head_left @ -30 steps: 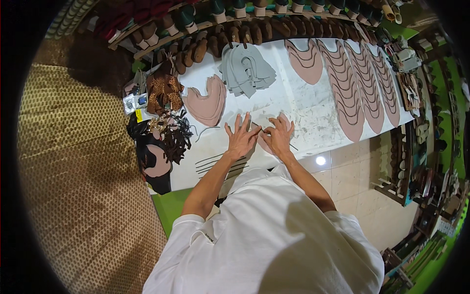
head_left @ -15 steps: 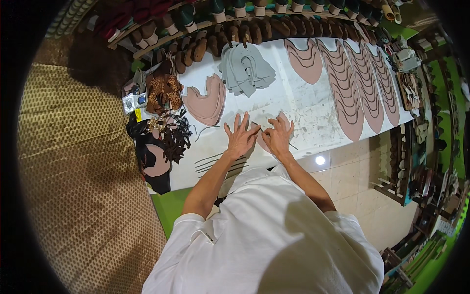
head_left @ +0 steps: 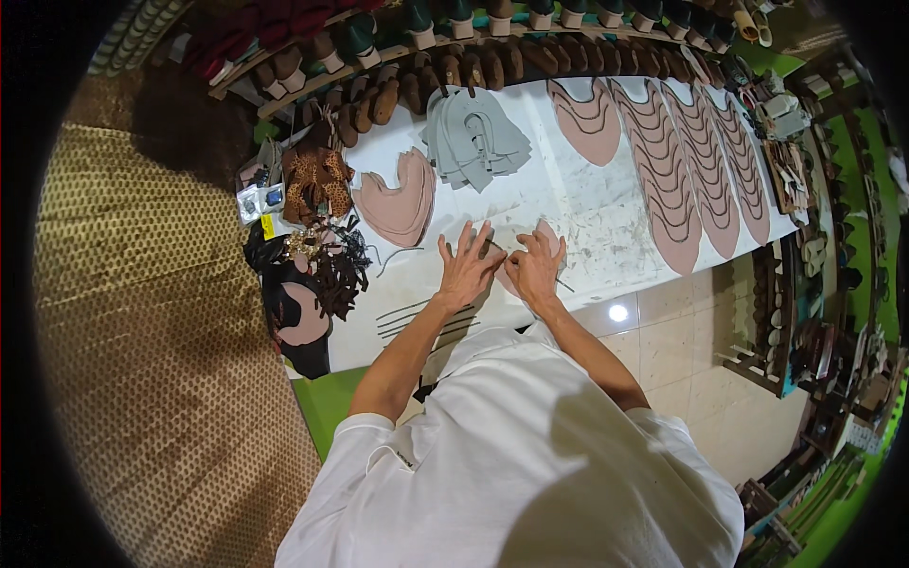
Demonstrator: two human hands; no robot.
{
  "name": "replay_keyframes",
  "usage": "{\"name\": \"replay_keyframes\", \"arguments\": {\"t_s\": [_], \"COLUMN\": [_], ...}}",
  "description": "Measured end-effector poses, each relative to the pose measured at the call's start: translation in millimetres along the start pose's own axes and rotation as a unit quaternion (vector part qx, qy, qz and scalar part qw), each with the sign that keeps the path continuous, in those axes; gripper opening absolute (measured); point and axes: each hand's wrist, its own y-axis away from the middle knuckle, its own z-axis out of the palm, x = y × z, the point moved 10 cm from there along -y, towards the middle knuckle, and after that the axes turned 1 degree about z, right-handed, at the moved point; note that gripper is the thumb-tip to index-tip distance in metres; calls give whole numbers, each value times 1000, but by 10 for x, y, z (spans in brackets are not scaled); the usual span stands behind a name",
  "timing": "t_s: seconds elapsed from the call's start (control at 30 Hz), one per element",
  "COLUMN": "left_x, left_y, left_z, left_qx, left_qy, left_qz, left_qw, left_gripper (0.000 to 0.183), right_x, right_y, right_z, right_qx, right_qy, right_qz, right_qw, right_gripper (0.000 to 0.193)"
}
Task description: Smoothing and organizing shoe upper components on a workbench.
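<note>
both left hand (head_left: 465,275) and right hand (head_left: 536,272) pinching, other fingers splayed, over pink piece (head_left: 508,284); hold unclear.

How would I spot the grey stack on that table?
Start at the white table and find the left hand. Straight beyond it, toward the far edge, lies the grey stack, between pink pieces on both sides. Its grey colour sets it apart.
</note>
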Motion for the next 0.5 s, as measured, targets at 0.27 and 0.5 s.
{"name": "replay_keyframes", "arguments": {"t_s": [0.27,0.5], "left_x": [66,15], "left_y": [45,149], "left_z": [-1,117], "left_qx": [11,2], "left_qy": [17,19], "left_qz": [-1,-51], "left_qw": [1000,999], "left_gripper": [36,36], "right_x": [9,97], "right_y": [-2,167], "right_z": [-35,-185], "right_qx": [22,19], "right_qy": [5,-23], "right_qz": [3,-5], "right_qw": [1000,1000], "right_gripper": [11,26]}}
